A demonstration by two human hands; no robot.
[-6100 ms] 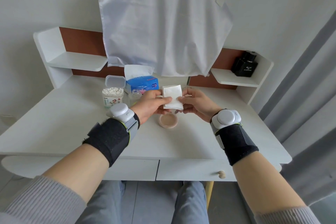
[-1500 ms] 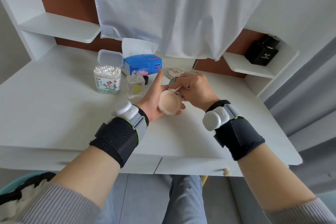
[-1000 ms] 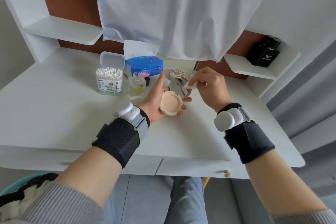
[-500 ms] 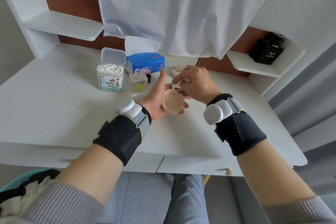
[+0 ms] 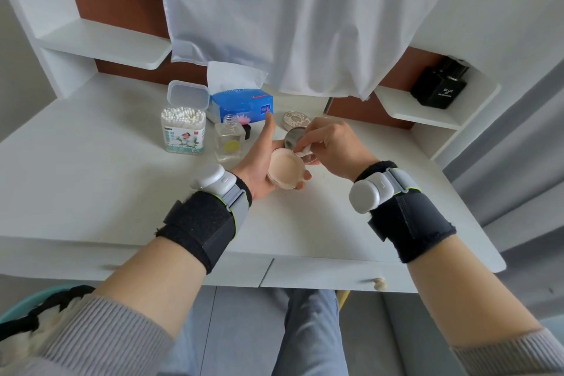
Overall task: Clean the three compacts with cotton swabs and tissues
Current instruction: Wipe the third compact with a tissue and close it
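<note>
The open compact (image 5: 285, 169) is cupped by its rim in the left grip (image 5: 259, 168), above the surface (image 5: 91, 177); the right grip (image 5: 332, 146) pinches a tissue (image 5: 303, 149) against its lid (image 5: 293, 138). Probably light and slick, with crumbly powder: hold the rim.

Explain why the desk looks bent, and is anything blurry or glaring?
Head view: the wide-angle lens bows the desk edge and tilts the shelves outward. Light is soft and even, shadows faint, no glare. The open compact in the left hand and the tissue pinched by the right hand are sharp; the sleeves at the bottom corners look stretched.
</note>
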